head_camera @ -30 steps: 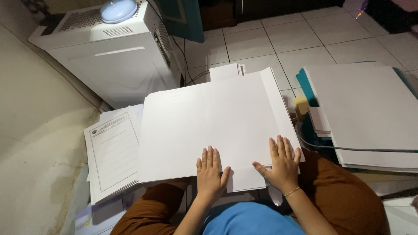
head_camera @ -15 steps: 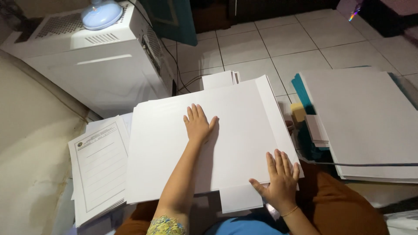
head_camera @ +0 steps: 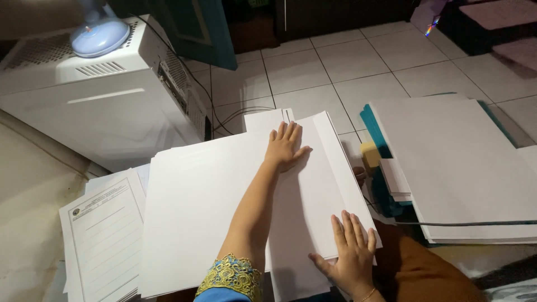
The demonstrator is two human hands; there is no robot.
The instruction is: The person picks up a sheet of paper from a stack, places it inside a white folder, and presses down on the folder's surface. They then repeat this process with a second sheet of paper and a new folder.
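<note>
Pressing flat on a big white sheet [head_camera: 224, 196], both hands are spread open, palms down, gripping nothing. The left hand [head_camera: 285, 146] reaches out to the sheet's far edge, arm stretched across the middle of it; the right hand [head_camera: 349, 254] rests on the near right corner. The sheet lies across the person's lap, over a fanned stack of like sheets whose edges step out along the right side.

As far as can be judged, the sheet is laid down and lined up with the stack, and the smoothing stroke has run nearly its whole length; only the far strip beyond the fingertips looks untouched. Whether a fold is being made I cannot tell.

Against the frame half a second back, the left hand has slid farther up the sheet, from its middle to near the top edge, while the right hand has kept its corner.

A lined form [head_camera: 103, 235] lies to the left, a white box [head_camera: 106, 106] behind it, and another paper stack [head_camera: 464, 168] on teal folders to the right, all on the tiled floor [head_camera: 335, 72].
</note>
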